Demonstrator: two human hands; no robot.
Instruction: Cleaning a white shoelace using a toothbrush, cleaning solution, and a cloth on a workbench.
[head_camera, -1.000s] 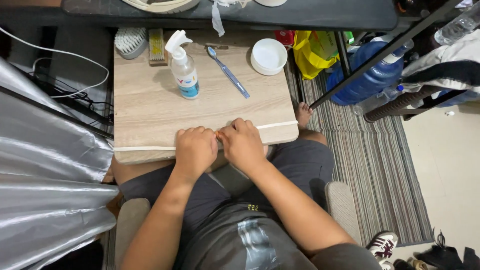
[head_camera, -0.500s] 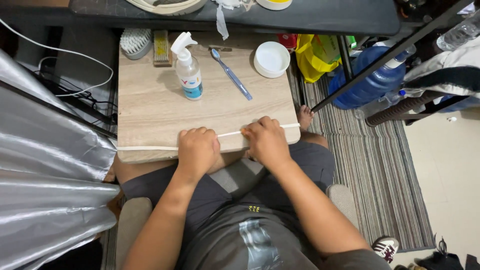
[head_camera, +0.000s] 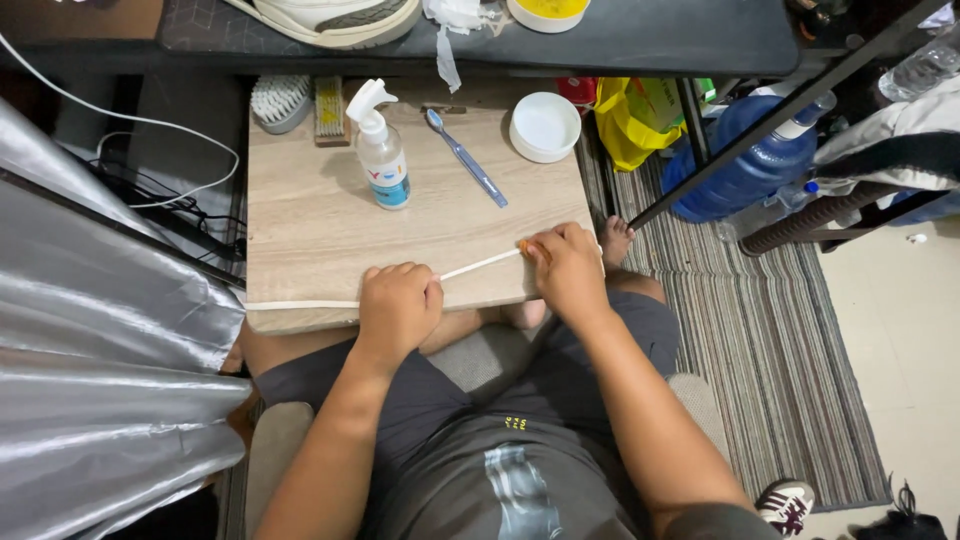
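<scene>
A long white shoelace (head_camera: 478, 265) lies along the near edge of a small wooden table (head_camera: 330, 230). My left hand (head_camera: 398, 306) is closed on the lace near the table's front edge. My right hand (head_camera: 562, 268) pinches the lace further right, at the front right corner, and the stretch between the hands is taut. The lace's left part (head_camera: 300, 305) trails flat along the table edge to the left.
On the table stand a spray bottle (head_camera: 381, 150), a blue toothbrush (head_camera: 466, 158), a white bowl (head_camera: 544, 127) and two brushes (head_camera: 281, 101). A shoe (head_camera: 335, 15) sits on the dark shelf above. A large blue water jug (head_camera: 752, 160) and a yellow bag (head_camera: 638, 118) are at the right.
My hands have moved apart along the shoelace: the right hand slid right towards the table corner, and the lace between them has been drawn out straight.
</scene>
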